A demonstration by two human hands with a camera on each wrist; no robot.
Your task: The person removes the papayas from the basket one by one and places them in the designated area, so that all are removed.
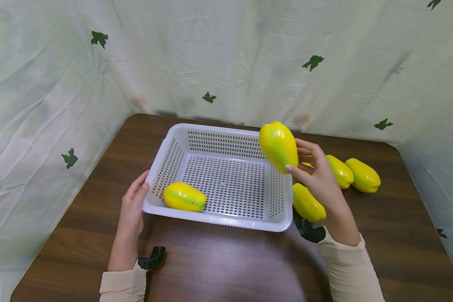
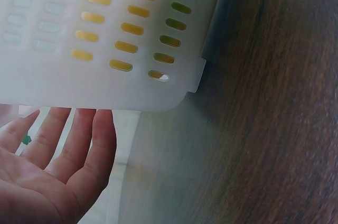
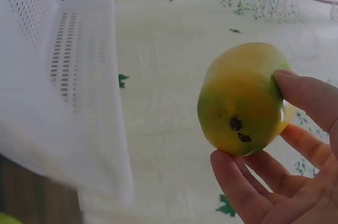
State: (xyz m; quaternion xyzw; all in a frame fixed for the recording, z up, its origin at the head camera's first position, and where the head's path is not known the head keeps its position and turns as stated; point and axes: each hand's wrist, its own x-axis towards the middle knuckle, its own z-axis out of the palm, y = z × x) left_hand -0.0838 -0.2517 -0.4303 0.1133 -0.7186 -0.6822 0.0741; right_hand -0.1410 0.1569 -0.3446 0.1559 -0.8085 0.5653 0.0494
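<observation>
My right hand (image 1: 318,176) holds a yellow-green papaya (image 1: 278,147) up above the right rim of a white plastic basket (image 1: 219,221). In the right wrist view, thumb and fingertips pinch the papaya (image 3: 240,100), and its dark stem mark faces the camera. My left hand (image 1: 134,201) grips the basket's left rim, thumb on top. In the left wrist view, the left fingers (image 2: 79,145) reach up against the rim from outside. Inside the basket, a second papaya (image 1: 185,197) lies in the front left corner.
Several more papayas lie on the table to the right of the basket, one (image 1: 308,203) close to its wall and another (image 1: 362,175) farther right. Some are partly hidden behind the right hand. A pale curtain (image 1: 226,63) with green leaf shapes hangs behind the brown table (image 1: 226,260).
</observation>
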